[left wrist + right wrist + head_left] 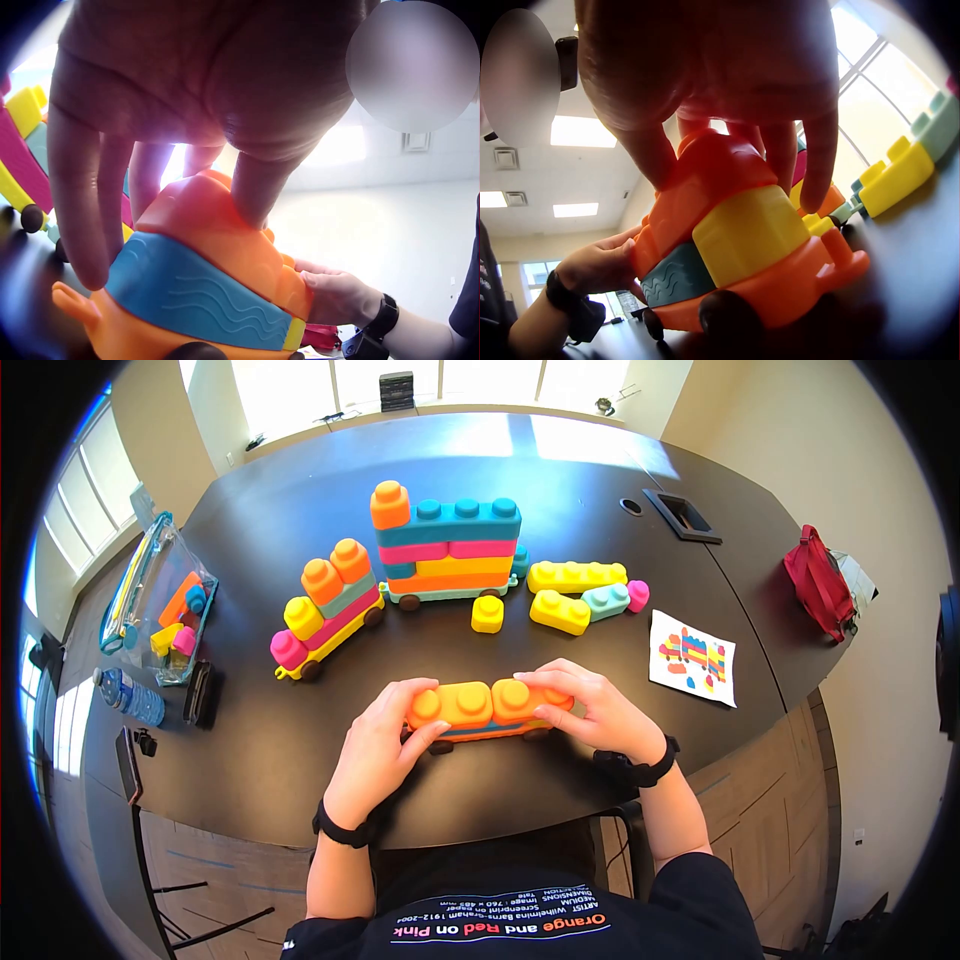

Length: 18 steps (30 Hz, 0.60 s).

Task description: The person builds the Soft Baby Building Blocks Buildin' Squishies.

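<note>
Both hands are on an orange wheeled block car near the table's front edge. My left hand [378,745] grips the left orange top block [455,703], thumb on the near side and fingers behind. On the other end, my right hand [605,715] holds the right orange top block [513,700] the same way. The left wrist view shows a blue wavy block [195,289] under the orange one. In the right wrist view a yellow block [750,231] and a dark teal block [679,276] sit between the orange top and the orange wheeled base [780,289].
Behind stand a tall block car [450,555] and a sloping one [335,615]. Loose yellow blocks [577,577], a picture card [692,660] and a red bag [820,582] lie to the right. At left are a clear bag [165,605], bottle [130,697] and black case [200,693].
</note>
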### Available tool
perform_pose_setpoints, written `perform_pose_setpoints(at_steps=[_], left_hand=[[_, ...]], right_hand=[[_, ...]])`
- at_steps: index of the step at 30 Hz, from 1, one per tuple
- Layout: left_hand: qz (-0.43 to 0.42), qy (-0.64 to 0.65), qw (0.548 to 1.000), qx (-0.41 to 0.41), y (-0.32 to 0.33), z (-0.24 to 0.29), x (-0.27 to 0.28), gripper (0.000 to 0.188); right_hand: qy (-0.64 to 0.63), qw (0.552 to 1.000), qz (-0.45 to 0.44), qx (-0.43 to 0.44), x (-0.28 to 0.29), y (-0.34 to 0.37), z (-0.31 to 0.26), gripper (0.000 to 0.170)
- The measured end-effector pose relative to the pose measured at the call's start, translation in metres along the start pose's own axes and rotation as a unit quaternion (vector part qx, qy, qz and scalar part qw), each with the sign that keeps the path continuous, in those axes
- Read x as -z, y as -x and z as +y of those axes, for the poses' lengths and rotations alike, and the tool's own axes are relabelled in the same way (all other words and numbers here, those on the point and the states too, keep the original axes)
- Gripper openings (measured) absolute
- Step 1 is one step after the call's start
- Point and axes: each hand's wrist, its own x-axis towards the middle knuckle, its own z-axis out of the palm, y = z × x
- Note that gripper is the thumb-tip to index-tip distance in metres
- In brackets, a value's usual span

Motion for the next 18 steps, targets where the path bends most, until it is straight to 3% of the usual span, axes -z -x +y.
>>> perform_pose_setpoints(at_steps=[18], left_hand=[[0.024,0.016,1.0,-0.004,0.0011,-0.0005,-0.0027,0.041]], right_hand=[[-0.004,1.0,0.006,-0.014,-0.0024,0.0015,-0.0011,0.04]])
